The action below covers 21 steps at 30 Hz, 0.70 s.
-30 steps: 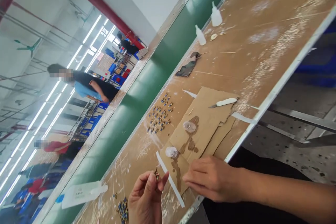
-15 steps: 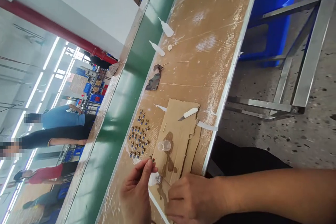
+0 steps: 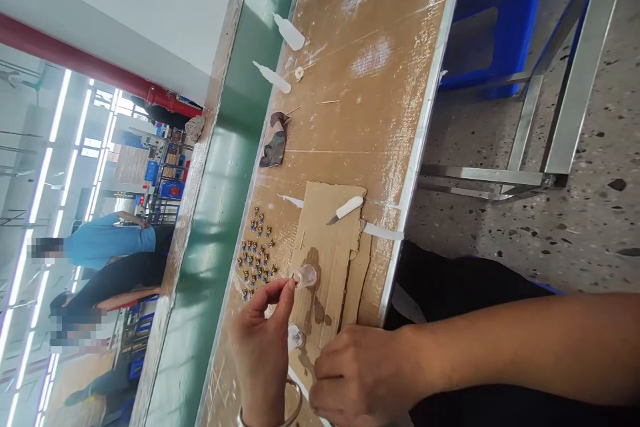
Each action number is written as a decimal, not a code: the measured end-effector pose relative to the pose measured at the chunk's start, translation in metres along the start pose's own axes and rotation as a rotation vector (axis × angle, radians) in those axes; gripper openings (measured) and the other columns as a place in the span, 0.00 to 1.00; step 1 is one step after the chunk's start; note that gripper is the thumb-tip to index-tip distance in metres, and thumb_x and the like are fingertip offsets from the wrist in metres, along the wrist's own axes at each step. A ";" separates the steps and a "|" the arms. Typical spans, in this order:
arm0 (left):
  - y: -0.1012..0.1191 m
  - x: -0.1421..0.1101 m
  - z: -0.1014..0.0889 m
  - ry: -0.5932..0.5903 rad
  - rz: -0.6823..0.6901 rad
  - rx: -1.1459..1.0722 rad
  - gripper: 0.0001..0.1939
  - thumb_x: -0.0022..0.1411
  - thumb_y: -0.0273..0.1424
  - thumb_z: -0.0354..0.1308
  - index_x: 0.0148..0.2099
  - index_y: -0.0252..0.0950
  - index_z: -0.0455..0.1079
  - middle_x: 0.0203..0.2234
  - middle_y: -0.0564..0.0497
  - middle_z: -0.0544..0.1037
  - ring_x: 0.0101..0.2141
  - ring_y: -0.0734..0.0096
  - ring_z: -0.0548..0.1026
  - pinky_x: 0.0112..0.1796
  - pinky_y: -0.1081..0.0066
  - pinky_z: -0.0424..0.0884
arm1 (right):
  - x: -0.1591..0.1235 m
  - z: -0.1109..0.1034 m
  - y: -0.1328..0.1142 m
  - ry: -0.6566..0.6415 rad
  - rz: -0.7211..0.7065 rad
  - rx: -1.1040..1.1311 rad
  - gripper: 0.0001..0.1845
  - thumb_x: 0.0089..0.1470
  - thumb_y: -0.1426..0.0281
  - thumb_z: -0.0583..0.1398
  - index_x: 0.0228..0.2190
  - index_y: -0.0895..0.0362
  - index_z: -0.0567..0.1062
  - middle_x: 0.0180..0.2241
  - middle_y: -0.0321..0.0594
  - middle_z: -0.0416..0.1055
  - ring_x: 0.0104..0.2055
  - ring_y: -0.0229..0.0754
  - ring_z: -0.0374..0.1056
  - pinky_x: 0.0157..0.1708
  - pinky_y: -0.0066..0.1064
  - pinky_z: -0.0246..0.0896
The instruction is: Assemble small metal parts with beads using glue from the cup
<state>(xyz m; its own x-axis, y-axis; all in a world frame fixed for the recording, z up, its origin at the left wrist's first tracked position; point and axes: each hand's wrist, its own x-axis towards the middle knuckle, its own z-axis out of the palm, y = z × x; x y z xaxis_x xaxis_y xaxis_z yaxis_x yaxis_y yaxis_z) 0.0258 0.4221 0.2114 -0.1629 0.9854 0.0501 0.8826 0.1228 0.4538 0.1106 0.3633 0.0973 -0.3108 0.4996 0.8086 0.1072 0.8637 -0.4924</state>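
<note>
My left hand (image 3: 263, 347) is raised over the workbench with thumb and forefinger pinched together. Their tips touch the rim of a small clear cup (image 3: 307, 275) on a stained cardboard sheet (image 3: 333, 240); whatever they pinch is mostly hidden. A second clear cup (image 3: 295, 336) sits just right of that hand. My right hand (image 3: 357, 373) rests at the cardboard's near edge with its fingers curled under. Several tiny blue and gold parts (image 3: 255, 255) stand in rows left of the cardboard. A bracelet circles my left wrist.
A white-handled knife (image 3: 344, 208) lies on the cardboard's far end. Further along the bench are a dark rag (image 3: 275, 147) and two glue bottles (image 3: 273, 77) (image 3: 289, 32). A green conveyor belt (image 3: 215, 213) runs along the left. A blue bin (image 3: 495, 20) and metal frame (image 3: 550, 80) stand right. People work far left.
The view has swung further right and down. My left hand's pinched fingertips moved from open air to the nearer clear cup's rim. My right hand stayed curled on the cardboard.
</note>
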 end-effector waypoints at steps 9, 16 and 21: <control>0.004 0.002 0.001 0.002 -0.006 0.091 0.15 0.42 0.45 0.64 0.27 0.39 0.77 0.23 0.51 0.79 0.26 0.68 0.74 0.32 0.69 0.67 | 0.000 0.003 0.000 0.013 -0.005 0.012 0.12 0.56 0.67 0.54 0.22 0.57 0.67 0.20 0.32 0.60 0.21 0.33 0.55 0.23 0.26 0.52; 0.011 0.004 0.004 -0.012 0.024 0.064 0.12 0.41 0.43 0.64 0.24 0.39 0.76 0.20 0.52 0.78 0.23 0.69 0.73 0.29 0.70 0.68 | -0.001 0.003 0.000 0.015 -0.001 0.016 0.12 0.56 0.68 0.54 0.22 0.57 0.66 0.20 0.32 0.59 0.21 0.33 0.54 0.22 0.25 0.51; 0.010 -0.003 -0.006 0.025 0.020 0.105 0.13 0.42 0.43 0.64 0.25 0.40 0.76 0.21 0.52 0.78 0.24 0.69 0.73 0.29 0.70 0.69 | -0.001 0.004 0.001 0.009 -0.006 0.025 0.12 0.56 0.69 0.53 0.22 0.58 0.66 0.21 0.32 0.59 0.21 0.33 0.53 0.22 0.26 0.51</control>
<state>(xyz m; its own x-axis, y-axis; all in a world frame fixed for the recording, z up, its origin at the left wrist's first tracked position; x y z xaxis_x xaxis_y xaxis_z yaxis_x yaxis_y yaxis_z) 0.0328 0.4196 0.2213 -0.1549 0.9846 0.0808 0.9268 0.1165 0.3571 0.1076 0.3637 0.0948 -0.3027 0.4955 0.8142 0.0823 0.8646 -0.4956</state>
